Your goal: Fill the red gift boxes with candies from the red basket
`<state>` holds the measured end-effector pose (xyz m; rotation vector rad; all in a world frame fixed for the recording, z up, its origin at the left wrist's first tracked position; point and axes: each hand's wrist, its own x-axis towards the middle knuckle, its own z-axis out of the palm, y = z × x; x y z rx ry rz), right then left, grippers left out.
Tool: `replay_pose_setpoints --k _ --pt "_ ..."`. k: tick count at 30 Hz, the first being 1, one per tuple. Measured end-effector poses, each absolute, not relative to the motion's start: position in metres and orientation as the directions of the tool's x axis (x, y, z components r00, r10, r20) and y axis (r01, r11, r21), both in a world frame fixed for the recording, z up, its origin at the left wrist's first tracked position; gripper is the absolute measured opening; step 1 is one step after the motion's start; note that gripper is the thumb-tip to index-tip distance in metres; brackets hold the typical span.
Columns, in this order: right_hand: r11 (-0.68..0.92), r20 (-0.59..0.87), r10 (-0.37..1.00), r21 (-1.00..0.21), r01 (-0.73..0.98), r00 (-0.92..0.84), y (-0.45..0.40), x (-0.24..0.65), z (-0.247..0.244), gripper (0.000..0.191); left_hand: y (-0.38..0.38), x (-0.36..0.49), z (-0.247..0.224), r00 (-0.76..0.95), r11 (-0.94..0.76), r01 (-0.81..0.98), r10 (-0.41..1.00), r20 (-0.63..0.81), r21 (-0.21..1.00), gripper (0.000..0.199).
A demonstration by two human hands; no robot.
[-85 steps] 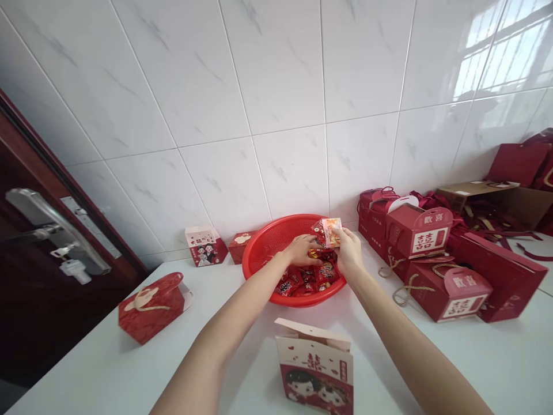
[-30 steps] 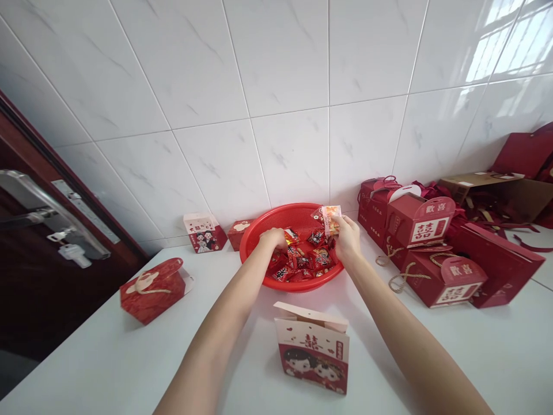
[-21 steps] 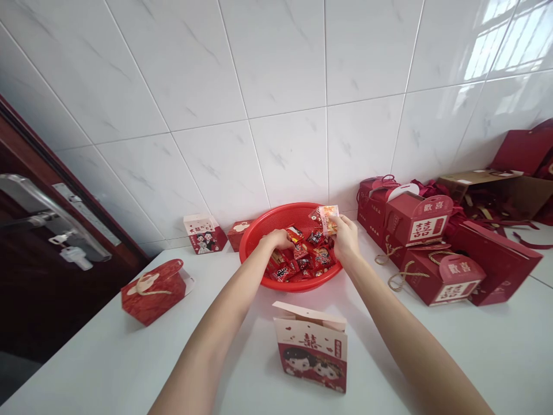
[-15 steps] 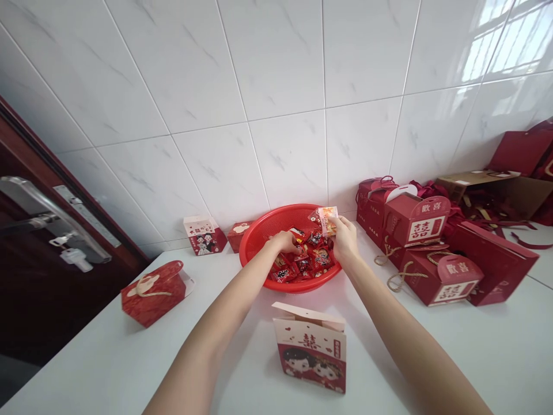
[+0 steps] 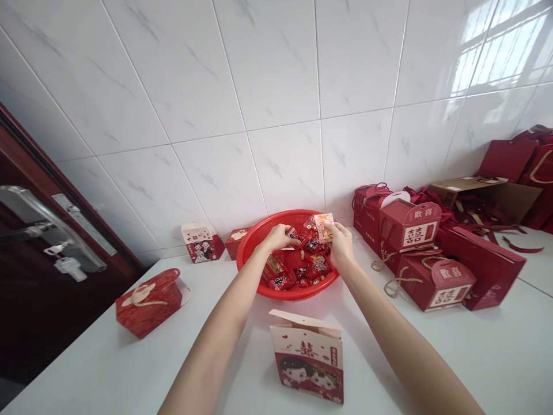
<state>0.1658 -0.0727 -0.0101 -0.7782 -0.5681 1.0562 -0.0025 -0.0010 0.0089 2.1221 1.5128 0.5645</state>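
Observation:
A red plastic basket (image 5: 249,245) holds several red-wrapped snack packets (image 5: 279,280). Over its left-middle part my left hand (image 5: 276,237) pinches a small red packet (image 5: 294,237) between thumb and fingers. My right hand (image 5: 341,243) is closed on a pink-and-orange snack packet (image 5: 324,227) above the basket's right side. A darker red packet lies against that one, and I cannot tell if the hand grips it too. Nearest to me stands a cream-and-red gift box (image 5: 309,360), its top flaps partly raised, between my forearms.
Two small boxes, one cream-and-red (image 5: 202,242) and one red (image 5: 235,244), stand by the tiled wall. A red box with a cord (image 5: 149,302) sits at left. On the right are stacked gift boxes (image 5: 419,230), a dark red bag (image 5: 484,268) and a cardboard carton (image 5: 518,199).
My left hand has lifted from among the packets and now pinches a red one. The right hand keeps its packet at about the same place. The view has shifted slightly.

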Motion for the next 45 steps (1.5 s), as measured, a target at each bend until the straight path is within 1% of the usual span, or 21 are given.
replay_pose_setpoints --k 3,5,7,9,12,15,17,19,23,26,28,31,34,37,38,39,41,42,43,44,45 --pt "0.269 0.049 0.923 -0.789 -0.552 0.381 -0.072 0.167 -0.01 0.024 -0.006 -0.005 0.018 0.3 -0.347 0.56 0.931 0.207 0.752 0.047" --pt "0.261 0.043 0.927 -0.788 -0.558 0.373 -0.072 0.168 -0.01 0.025 -0.014 -0.004 0.022 0.282 -0.362 0.396 0.922 0.264 0.843 0.048" --pt "0.246 0.046 0.934 -0.801 -0.545 0.354 -0.073 0.169 -0.009 0.027 -0.027 -0.002 0.025 0.243 -0.359 0.26 0.923 0.299 0.896 0.046" --pt "0.234 0.074 0.946 -0.831 -0.505 0.317 -0.076 0.17 -0.006 0.03 -0.044 -0.001 0.027 0.2 -0.349 0.158 0.928 0.316 0.924 0.042" --pt "0.251 0.175 0.96 -0.886 -0.389 0.22 -0.085 0.167 0.002 0.036 -0.074 -0.004 0.03 0.17 -0.306 0.046 0.94 0.295 0.951 0.037" --pt "0.268 0.26 0.963 -0.923 -0.275 0.063 -0.1 0.162 0.014 0.043 -0.101 -0.011 0.033 0.193 -0.227 -0.084 0.951 0.24 0.97 0.041" --pt "0.263 0.278 0.96 -0.938 -0.224 -0.036 -0.112 0.159 0.023 0.043 -0.116 -0.016 0.036 0.226 -0.19 -0.173 0.947 0.227 0.966 0.042" --pt "0.269 0.29 0.952 -0.945 -0.184 -0.101 -0.124 0.158 0.033 0.042 -0.129 -0.021 0.039 0.236 -0.189 -0.225 0.941 0.241 0.956 0.038" --pt "0.298 0.313 0.935 -0.949 -0.106 -0.167 -0.15 0.159 0.051 0.043 -0.151 -0.026 0.043 0.203 -0.266 -0.222 0.928 0.311 0.938 0.039" --pt "0.383 0.38 0.905 -0.923 -0.021 -0.189 -0.167 0.162 0.063 0.042 -0.165 -0.024 0.045 0.196 -0.339 -0.217 0.904 0.381 0.916 0.044" --pt "0.432 0.417 0.884 -0.902 0.026 -0.21 -0.176 0.164 0.068 0.041 -0.173 -0.022 0.045 0.184 -0.358 -0.223 0.898 0.4 0.907 0.046" --pt "0.467 0.447 0.868 -0.883 0.051 -0.217 -0.186 0.166 0.072 0.038 -0.181 -0.022 0.044 0.166 -0.341 -0.255 0.906 0.388 0.905 0.06" --pt "0.516 0.49 0.846 -0.852 0.089 -0.21 -0.193 0.169 0.074 0.029 -0.187 -0.024 0.042 0.212 -0.31 -0.283 0.903 0.374 0.908 0.078" --pt "0.559 0.531 0.826 -0.816 0.149 -0.191 -0.2 0.176 0.078 0.023 -0.192 -0.028 0.044 0.283 -0.34 -0.241 0.871 0.401 0.909 0.083" --pt "0.568 0.544 0.822 -0.804 0.176 -0.17 -0.202 0.18 0.08 0.021 -0.194 -0.031 0.046 0.302 -0.377 -0.207 0.853 0.425 0.903 0.079" --pt "0.576 0.558 0.818 -0.792 0.204 -0.143 -0.204 0.184 0.083 0.02 -0.196 -0.034 0.048 0.321 -0.427 -0.163 0.83 0.457 0.89 0.071" --pt "0.587 0.583 0.806 -0.765 0.265 -0.101 -0.21 0.195 0.09 0.017 -0.201 -0.041 0.054 0.39 -0.54 -0.023 0.77 0.505 0.841 0.043" --pt "0.592 0.594 0.799 -0.751 0.292 -0.094 -0.213 0.2 0.093 0.016 -0.203 -0.045 0.058 0.462 -0.585 0.068 0.736 0.494 0.808 0.028" --pt "0.598 0.602 0.793 -0.736 0.318 -0.095 -0.216 0.206 0.096 0.014 -0.206 -0.048 0.06 0.546 -0.614 0.154 0.706 0.452 0.774 0.017" --pt "0.604 0.609 0.786 -0.72 0.342 -0.105 -0.22 0.21 0.098 0.013 -0.208 -0.05 0.062 0.624 -0.634 0.225 0.677 0.39 0.74 0.012" --pt "0.609 0.613 0.781 -0.705 0.363 -0.12 -0.223 0.214 0.1 0.013 -0.209 -0.051 0.063 0.687 -0.646 0.277 0.651 0.323 0.711 0.012"
